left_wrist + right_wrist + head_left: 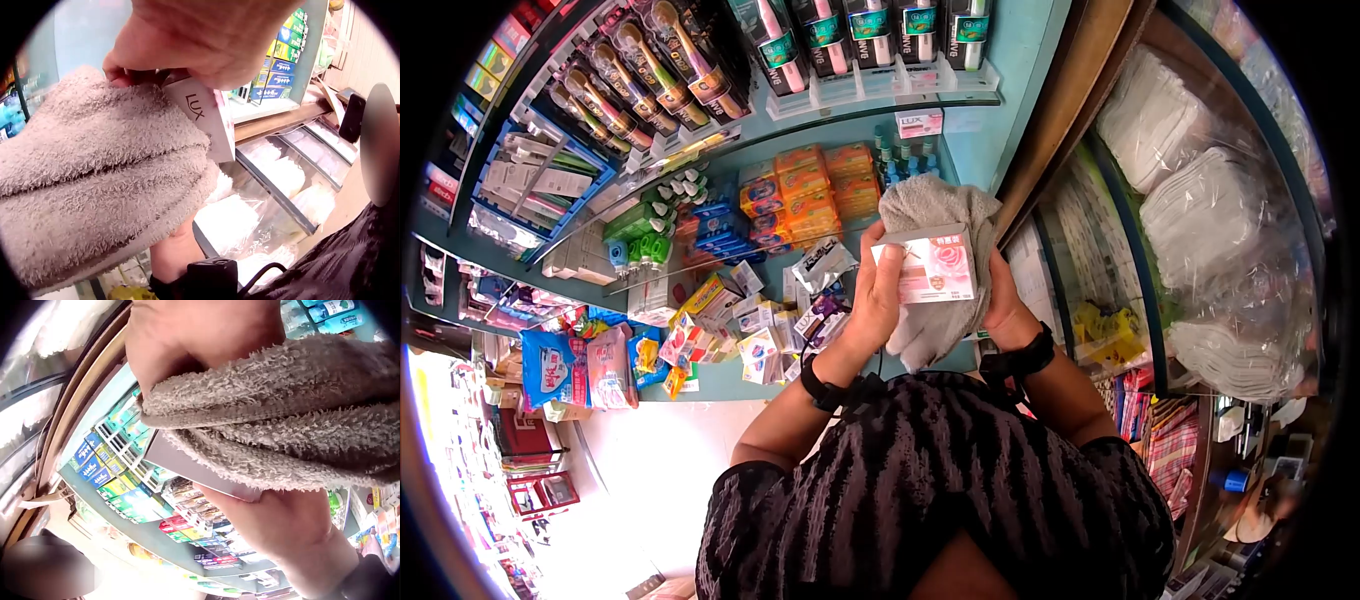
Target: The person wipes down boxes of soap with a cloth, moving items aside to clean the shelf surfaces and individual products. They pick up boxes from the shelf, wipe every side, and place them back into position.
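Observation:
A white and pink LUX soap box with a rose picture lies against a folded grey towel in front of the person's chest. The left hand grips the box, its thumb across the front face and the towel behind. On the other side the right hand holds the towel's edge. Close up in the left wrist view, the box's end reads LUX beside the fuzzy towel. The right wrist view shows the right hand with its fingers partly hidden by the folds.
Orange soap packs and several small loose boxes fill the shelf beyond the hands. Toothbrush packs hang above a glass shelf edge. At right, a glass case contains bagged white cloths. Blue and pink bags stand at left.

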Motion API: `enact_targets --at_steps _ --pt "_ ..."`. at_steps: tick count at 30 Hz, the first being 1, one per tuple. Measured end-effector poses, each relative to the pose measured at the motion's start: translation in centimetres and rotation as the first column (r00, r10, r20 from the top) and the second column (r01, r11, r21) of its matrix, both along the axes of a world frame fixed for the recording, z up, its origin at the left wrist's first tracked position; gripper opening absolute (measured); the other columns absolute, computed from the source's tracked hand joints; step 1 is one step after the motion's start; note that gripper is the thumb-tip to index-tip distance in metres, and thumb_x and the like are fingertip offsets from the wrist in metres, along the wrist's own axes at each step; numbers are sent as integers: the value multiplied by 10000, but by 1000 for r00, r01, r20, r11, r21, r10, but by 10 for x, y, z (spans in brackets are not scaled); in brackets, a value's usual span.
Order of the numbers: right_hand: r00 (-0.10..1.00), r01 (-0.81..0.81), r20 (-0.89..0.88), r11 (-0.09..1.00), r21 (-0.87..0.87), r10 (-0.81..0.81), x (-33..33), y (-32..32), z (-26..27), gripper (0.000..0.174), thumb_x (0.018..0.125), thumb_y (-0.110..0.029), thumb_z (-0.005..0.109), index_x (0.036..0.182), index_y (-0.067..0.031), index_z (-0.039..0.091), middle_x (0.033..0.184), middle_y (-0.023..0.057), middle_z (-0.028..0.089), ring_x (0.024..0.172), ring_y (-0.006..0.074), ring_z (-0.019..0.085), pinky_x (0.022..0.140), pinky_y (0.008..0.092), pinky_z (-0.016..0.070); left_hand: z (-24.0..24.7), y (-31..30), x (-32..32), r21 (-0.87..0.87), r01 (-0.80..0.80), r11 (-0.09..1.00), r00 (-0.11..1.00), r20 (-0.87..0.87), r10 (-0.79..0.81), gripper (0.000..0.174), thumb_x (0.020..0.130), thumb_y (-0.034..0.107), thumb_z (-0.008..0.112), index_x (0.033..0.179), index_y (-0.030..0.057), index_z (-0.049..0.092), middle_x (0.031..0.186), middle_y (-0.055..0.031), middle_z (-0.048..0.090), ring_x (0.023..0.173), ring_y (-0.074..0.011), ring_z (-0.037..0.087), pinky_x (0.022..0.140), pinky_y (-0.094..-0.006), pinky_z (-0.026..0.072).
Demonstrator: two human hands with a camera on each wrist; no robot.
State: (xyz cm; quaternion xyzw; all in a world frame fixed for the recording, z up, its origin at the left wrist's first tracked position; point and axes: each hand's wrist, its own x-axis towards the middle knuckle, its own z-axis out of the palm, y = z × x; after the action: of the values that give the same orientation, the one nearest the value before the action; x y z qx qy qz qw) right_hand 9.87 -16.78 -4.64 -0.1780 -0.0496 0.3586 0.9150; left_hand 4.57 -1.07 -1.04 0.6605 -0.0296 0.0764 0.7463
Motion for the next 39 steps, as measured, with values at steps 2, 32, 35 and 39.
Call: enact_targets --at_steps 2,32,35,39 --pt "1000 1 -24 1000 0 0 2 1 -5 507 954 -387 325 1297 -22 403 1263 128 503 1121 233 520 965 364 418 -8 1 1 25 -21 999 1000 -3 21 622 947 447 351 1313 -34 202 1116 -143 507 997 -183 514 865 -275 411" --pt "949 306 169 904 -298 -265 -2 5 14 339 920 -289 482 1143 -36 522 1072 71 587 968 174 579 814 340 479 -45 28 10 45 25 999 986 -167 -17 389 926 306 497 1186 25 427 921 -40 566 783 -122 562 636 -259 472" --pt "801 444 594 736 -511 -71 -10 0 7 421 882 -172 552 1250 -30 407 1092 93 554 980 163 553 838 306 446 -35 17 5 -163 107 981 914 -372 -162 479 957 445 343 1228 57 415 1000 -42 554 804 -103 549 618 -247 469" --pt "432 783 901 507 -360 -28 -15 21 18 497 844 -134 614 1267 -23 378 1076 102 546 973 169 538 836 292 430 -31 1 2 -199 112 974 924 -340 -176 515 942 443 389 1268 45 365 1006 -61 542 815 -131 553 581 -244 473"
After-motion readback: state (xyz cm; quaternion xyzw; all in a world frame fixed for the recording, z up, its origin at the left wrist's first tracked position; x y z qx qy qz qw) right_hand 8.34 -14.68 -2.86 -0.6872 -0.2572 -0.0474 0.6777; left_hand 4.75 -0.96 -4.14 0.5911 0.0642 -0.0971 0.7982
